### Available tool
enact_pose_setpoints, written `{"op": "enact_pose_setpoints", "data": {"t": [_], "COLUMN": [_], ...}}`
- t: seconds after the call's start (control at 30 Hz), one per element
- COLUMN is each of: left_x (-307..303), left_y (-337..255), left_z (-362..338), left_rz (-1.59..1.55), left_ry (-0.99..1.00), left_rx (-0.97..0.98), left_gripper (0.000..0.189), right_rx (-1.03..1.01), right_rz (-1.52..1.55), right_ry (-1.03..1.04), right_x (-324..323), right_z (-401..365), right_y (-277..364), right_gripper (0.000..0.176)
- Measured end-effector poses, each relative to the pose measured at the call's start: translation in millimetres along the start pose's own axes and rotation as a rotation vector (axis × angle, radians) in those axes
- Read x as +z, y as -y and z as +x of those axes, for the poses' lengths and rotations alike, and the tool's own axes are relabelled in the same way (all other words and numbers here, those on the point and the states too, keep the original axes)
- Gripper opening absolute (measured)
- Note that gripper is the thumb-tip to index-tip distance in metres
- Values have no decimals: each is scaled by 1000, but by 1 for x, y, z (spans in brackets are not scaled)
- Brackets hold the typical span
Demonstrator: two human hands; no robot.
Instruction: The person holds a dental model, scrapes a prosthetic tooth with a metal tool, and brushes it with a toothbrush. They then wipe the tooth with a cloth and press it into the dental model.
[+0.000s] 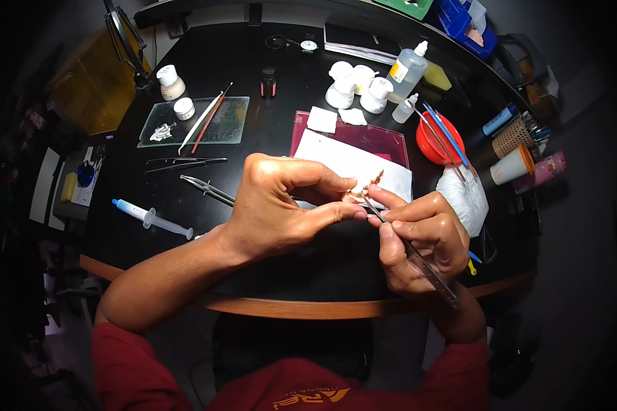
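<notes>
My left hand (288, 195) pinches a small cream and reddish-brown piece (358, 192) with bumpy, tooth-like parts between thumb and forefinger. From the right, my right hand (425, 240) holds a slim dark-handled tool (425, 267) like a pen, its tip right at the piece. The fingertips of both hands almost meet there. Under them lies a white paper sheet (322, 152) on a dark red tray (384, 142). Near my left hand are metal tweezers (209, 188).
A syringe (152, 218) lies at left, near a glass slab (219, 130) with two slim tools and a small jar. White-capped jars (341, 92) and a clear bottle (408, 72) stand behind. At right are a red bowl (428, 147) and crumpled white tissue (463, 198).
</notes>
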State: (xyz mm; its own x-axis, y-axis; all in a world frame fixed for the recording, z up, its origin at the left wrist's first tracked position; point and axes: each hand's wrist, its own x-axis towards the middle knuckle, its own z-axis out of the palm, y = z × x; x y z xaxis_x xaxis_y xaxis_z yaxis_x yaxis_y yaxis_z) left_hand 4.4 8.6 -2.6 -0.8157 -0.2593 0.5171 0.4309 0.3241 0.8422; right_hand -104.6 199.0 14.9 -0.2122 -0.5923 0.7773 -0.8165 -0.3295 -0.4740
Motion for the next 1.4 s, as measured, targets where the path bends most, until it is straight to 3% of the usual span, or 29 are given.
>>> {"op": "enact_pose_setpoints", "data": {"t": [0.73, 1.13, 1.27, 1.4], "left_x": [1, 2, -2, -14], "left_y": [1, -10, -6, 1], "left_z": [-1, 2, 8, 17], "left_rz": [-14, -113, -71, 107], "left_ry": [-1, 2, -59, -121], "left_rx": [-13, -200, -200, -138], "left_gripper": [25, 25, 20, 19], "right_rx": [-39, 21, 63, -39], "right_rz": [-68, -10, 17, -92], "right_ry": [79, -8, -56, -24], "right_x": [-2, 0, -1, -4], "right_z": [1, -2, 0, 6], "right_y": [1, 3, 4, -9], "right_gripper": [22, 20, 18, 16]}}
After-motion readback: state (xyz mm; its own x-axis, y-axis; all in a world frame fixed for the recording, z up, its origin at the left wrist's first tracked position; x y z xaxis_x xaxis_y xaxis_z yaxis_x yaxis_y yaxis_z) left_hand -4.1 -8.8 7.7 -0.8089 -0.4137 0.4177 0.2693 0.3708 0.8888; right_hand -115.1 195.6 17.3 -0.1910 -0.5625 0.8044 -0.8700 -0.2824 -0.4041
